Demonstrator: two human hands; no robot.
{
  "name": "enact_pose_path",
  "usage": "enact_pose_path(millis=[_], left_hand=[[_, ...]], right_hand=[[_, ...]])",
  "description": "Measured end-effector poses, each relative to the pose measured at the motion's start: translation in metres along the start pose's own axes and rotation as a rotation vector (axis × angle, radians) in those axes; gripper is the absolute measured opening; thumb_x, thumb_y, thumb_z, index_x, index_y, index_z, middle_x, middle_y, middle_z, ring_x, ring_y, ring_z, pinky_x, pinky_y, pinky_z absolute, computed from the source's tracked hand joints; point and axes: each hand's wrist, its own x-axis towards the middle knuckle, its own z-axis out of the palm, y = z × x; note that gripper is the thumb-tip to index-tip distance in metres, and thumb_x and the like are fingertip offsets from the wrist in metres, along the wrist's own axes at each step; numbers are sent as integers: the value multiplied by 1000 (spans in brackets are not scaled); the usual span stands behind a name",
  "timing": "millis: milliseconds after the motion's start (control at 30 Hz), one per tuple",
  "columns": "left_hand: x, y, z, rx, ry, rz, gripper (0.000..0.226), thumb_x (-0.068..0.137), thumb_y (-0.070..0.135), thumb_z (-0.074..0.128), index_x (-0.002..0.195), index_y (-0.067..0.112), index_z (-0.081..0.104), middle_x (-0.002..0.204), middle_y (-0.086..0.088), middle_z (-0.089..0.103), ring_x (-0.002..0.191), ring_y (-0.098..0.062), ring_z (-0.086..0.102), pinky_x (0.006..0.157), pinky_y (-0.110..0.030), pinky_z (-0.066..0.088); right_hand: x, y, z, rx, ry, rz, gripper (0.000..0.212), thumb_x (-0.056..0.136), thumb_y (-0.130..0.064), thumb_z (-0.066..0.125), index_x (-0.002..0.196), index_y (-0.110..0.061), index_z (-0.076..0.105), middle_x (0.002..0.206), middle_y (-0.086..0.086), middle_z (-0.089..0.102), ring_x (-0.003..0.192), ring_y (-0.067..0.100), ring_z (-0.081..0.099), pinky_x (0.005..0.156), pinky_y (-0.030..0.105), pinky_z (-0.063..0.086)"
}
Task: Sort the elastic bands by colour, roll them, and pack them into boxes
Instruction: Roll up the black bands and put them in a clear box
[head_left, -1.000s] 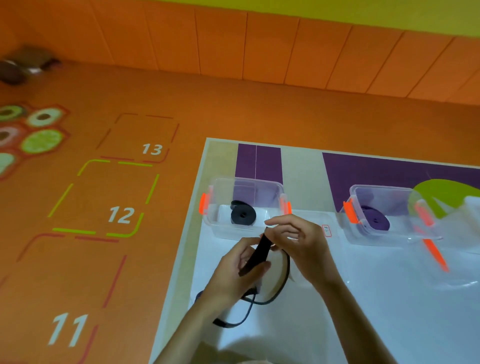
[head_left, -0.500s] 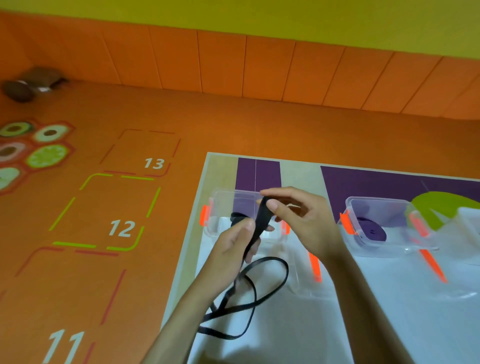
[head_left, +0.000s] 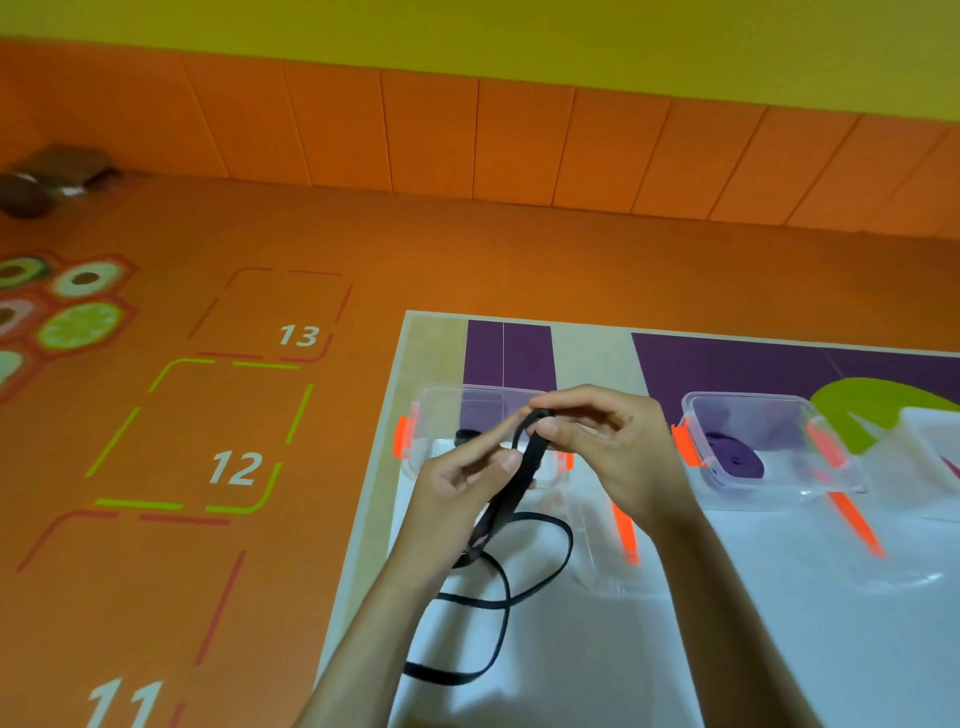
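- Pinching the top end of the black elastic band (head_left: 525, 467), the right hand (head_left: 613, 457) has thumb and fingers clamped on it; the left hand (head_left: 457, 488) grips the strip just below.
- Slack loops lie on the white surface (head_left: 727, 649) at 6 o'clock from the hands.
- Clear box (head_left: 441, 410) sits at 12 o'clock, purple roll (head_left: 737, 462) at 3 o'clock.
- Floor numbers at 9 o'clock read "13" (head_left: 298, 336), "12" (head_left: 234, 467), "11" (head_left: 124, 704).

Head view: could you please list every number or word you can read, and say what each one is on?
"13": white, on the orange floor, in a red dashed outline.
"12": floor, green dashed outline.
"11": floor, cut by the bottom edge.
None readable on the clear boxes or black band.
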Motion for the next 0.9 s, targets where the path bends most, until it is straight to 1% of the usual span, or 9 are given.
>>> enact_pose_path(millis=[67, 133, 233, 367, 467, 567, 633, 733, 900], left_hand=[[0, 0, 1, -90, 26, -14, 43, 97, 29, 74, 140, 30, 67, 113, -23, 75, 116, -33, 73, 110, -42, 53], [-1, 0, 2, -164, 41, -26, 30, 97, 21, 73, 127, 20, 68, 116, -23, 75, 114, -41, 73, 106, -50, 55], [-3, 2, 6, -322, 26, -47, 9, 96, 16, 71, 97, 9, 65, 109, -24, 76, 104, -39, 75, 93, -43, 60], [-5, 4, 18, -445, -26, -108, 19, 95, 14, 67, 76, 15, 67, 95, -18, 77, 94, -31, 79, 89, -37, 62], [-6, 2, 21, -501, 9, -144, 9, 92, 11, 69, 85, 8, 65, 93, -20, 77, 91, -27, 79, 87, -31, 62], [-4, 1, 21, -525, 8, -158, 23, 84, 10, 79, 101, 1, 66, 98, -21, 78, 92, -27, 80, 87, -29, 62], [-2, 0, 20, -519, -1, -179, 29, 76, 16, 86, 102, 7, 77, 99, -22, 79, 93, -27, 80, 87, -30, 63], [0, -1, 12, -464, -6, -232, 12, 80, 17, 83, 92, 13, 83, 99, -23, 79, 95, -29, 80, 87, -31, 63], [4, -4, 0, -370, 41, -232, 29, 72, 14, 96, 99, 11, 86, 105, -16, 81, 98, -24, 78, 86, -25, 60]], right_hand=[[-2, 1, 1, 24, 7, -9, 19, 89, 2, 78, 105, -9, 81, 98, 0, 83, 94, 15, 79, 78, 20, 61], [-4, 1, 2, 9, 10, -35, 20, 88, -1, 81, 102, -15, 82, 97, 0, 82, 91, 17, 78, 75, 22, 60], [-6, 2, 5, -44, 38, -52, 22, 84, -11, 85, 96, -29, 84, 94, -2, 80, 86, 26, 73, 74, 40, 59], [-10, 2, 11, -18, 20, -68, 16, 76, -31, 83, 91, -38, 83, 88, -1, 79, 82, 27, 72, 73, 33, 57], [-12, 3, 7, 30, 11, -81, 16, 79, -27, 83, 94, -27, 84, 90, 3, 80, 85, 33, 73, 78, 46, 60], [-13, 7, 3, -23, 25, -88, 16, 82, -13, 84, 95, -21, 83, 91, 3, 80, 86, 36, 74, 79, 57, 58], [-15, 8, 4, -21, 43, -115, 19, 83, -8, 83, 94, -23, 83, 91, -1, 80, 86, 30, 75, 79, 49, 60], [-19, 9, 7, 22, 49, -166, 26, 85, 2, 81, 95, -21, 82, 92, -4, 80, 89, 20, 76, 81, 28, 60], [-17, 12, 2, 21, 10, -123, 21, 88, -2, 81, 101, -17, 83, 106, 0, 80, 105, 23, 75, 87, 29, 61]])
